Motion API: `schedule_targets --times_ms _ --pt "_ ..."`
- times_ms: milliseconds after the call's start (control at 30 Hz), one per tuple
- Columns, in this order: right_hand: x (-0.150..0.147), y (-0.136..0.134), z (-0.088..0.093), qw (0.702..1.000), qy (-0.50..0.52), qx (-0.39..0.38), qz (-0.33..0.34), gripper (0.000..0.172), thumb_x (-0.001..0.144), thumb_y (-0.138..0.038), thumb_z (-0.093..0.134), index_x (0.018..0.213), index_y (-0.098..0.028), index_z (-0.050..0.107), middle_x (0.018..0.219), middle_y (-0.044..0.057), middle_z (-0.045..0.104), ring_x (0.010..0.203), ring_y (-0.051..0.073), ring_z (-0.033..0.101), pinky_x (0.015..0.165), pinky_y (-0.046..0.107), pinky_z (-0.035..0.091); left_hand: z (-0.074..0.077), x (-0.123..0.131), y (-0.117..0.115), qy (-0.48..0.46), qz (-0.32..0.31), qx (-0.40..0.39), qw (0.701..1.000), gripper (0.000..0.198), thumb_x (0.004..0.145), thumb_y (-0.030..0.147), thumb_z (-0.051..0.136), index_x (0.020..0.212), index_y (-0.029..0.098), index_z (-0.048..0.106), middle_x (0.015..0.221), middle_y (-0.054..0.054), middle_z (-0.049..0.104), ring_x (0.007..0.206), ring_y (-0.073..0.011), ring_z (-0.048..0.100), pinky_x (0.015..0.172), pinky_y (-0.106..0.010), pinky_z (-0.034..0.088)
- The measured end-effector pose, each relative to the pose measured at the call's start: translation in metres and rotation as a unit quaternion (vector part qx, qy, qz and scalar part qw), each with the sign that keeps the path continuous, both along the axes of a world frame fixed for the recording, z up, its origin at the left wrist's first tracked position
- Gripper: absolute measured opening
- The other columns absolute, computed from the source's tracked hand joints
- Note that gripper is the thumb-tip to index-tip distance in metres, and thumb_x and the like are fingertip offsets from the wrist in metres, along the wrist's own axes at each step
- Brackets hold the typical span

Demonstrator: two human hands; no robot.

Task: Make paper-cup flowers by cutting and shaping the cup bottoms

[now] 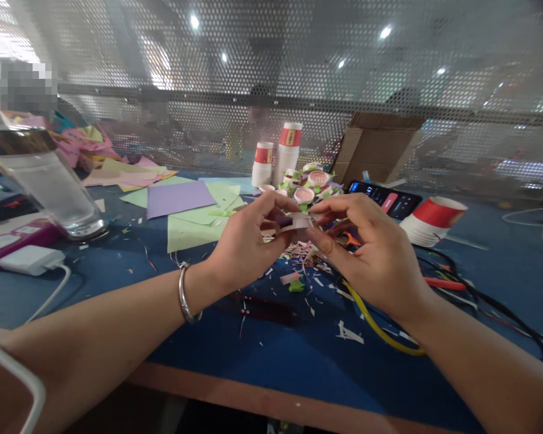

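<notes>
Both hands meet over the middle of the table, holding a small whitish strip, perhaps paper or tape. My left hand pinches its left end between thumb and fingers, along with something dark purple that is mostly hidden. The right end is pinched by my right hand. Just behind the fingers stand several small round pieces with pinkish tops and green bits. Below the hands, paper scraps lie scattered, with a green scrap among them.
Purple paper and green sheets lie left of centre. A glass tumbler stands at the left. Stacked paper cups rise at the back, and more cups tilt at the right beside a phone. A yellow cable curves across the table.
</notes>
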State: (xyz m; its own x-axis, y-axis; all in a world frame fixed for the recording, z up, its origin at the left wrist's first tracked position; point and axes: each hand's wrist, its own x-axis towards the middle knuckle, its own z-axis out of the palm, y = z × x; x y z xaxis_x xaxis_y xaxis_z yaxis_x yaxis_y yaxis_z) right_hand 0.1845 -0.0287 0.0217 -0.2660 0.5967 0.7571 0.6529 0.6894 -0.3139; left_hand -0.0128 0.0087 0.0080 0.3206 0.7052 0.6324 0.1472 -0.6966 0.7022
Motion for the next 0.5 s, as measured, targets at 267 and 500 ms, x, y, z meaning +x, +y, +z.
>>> schedule_targets --times_ms 267,500 --pt "-0.008 0.0 -0.001 0.984 0.131 -0.119 0.027 0.014 0.093 -0.033 0.071 0.099 -0.022 0.064 0.085 0.002 0.069 0.075 0.016 0.066 0.063 0.028 0.055 -0.004 0.001 -0.001 0.003 0.056 0.083 0.995 0.033 0.08 0.002 0.065 0.107 0.021 0.059 0.099 -0.002 0.067 0.085 -0.0132 0.062 0.075 -0.026 0.053" --pt "-0.015 -0.001 0.0 0.952 0.226 -0.193 0.071 0.018 0.088 -0.033 0.076 0.093 -0.02 0.064 0.079 0.001 0.07 0.07 0.014 0.067 0.062 0.026 0.056 -0.001 0.0 -0.003 0.109 0.095 0.192 0.971 0.038 0.081 0.001 0.061 0.115 0.017 0.068 0.099 -0.008 0.066 0.096 -0.0221 0.06 0.085 -0.036 0.052"
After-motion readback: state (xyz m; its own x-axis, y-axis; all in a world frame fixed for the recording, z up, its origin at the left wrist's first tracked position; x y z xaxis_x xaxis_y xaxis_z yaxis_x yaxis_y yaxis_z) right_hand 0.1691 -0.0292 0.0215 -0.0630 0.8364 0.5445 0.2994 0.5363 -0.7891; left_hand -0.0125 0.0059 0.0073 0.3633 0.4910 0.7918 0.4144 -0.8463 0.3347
